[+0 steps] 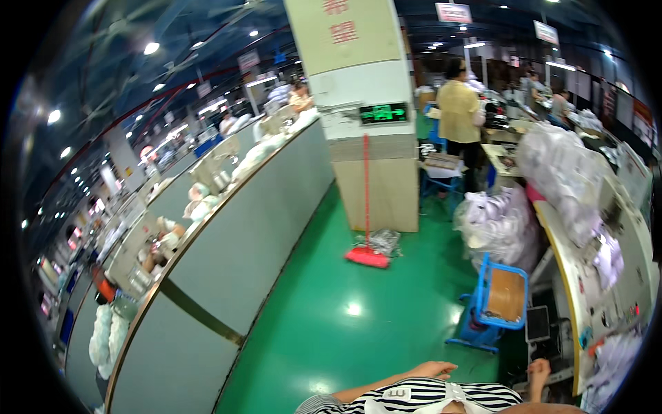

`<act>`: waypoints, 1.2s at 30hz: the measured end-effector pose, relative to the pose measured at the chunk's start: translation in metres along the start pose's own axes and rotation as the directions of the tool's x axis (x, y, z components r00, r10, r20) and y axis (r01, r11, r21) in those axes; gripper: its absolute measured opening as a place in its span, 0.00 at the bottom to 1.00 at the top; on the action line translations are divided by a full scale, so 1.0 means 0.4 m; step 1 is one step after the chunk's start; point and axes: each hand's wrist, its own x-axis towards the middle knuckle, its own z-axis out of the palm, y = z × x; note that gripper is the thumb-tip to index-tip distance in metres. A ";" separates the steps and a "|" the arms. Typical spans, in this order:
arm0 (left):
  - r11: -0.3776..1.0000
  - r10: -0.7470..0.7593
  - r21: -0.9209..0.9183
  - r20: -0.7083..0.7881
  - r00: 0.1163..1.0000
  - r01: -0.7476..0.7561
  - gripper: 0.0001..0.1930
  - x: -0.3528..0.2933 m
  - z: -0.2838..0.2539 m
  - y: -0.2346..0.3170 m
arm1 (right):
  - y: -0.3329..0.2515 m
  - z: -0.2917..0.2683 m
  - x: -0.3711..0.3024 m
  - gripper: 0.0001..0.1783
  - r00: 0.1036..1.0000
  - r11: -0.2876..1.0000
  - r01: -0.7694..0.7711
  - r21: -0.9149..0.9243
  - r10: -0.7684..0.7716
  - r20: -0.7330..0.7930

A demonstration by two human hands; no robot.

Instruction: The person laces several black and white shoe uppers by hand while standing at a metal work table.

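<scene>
My left hand (pixel 434 370) is in front of my striped top (pixel 424 393), at the lower edge. Its fingers point to the right, a little apart, and nothing shows in them. My right hand (pixel 539 372) is out to my right, near the sewing table's yellow edge (pixel 576 359). Its fingers look loosely curled, with no object visible in them. Ahead of that hand stands a blue stool (pixel 480 331) with a brown wooden seat; neither hand touches it.
A grey partition (pixel 262 221) runs along the left. Ahead, a red broom (pixel 367 257) leans against a pillar (pixel 376 186) on the green floor (pixel 331 324). Clear bags of pale fabric (pixel 500 224) stand on the right. A person in a yellow shirt (pixel 458 110) stands farther off.
</scene>
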 end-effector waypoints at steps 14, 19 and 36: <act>0.224 -0.861 -0.871 -0.387 0.330 -0.438 0.21 -0.590 -0.545 -0.777 | 0.242 1.226 0.402 0.06 0.564 0.645 -0.381 -0.663 0.730 0.386; -0.038 -0.914 -0.998 0.053 -0.403 -0.044 0.26 -1.061 -0.413 -0.885 | -0.002 1.915 0.608 0.03 0.390 0.809 -0.218 -0.545 0.585 0.711; 0.434 -0.783 -0.745 -0.590 -0.197 0.507 0.26 -1.171 -1.899 -1.640 | -0.049 3.090 0.331 0.12 0.102 0.770 0.220 -0.600 0.593 0.799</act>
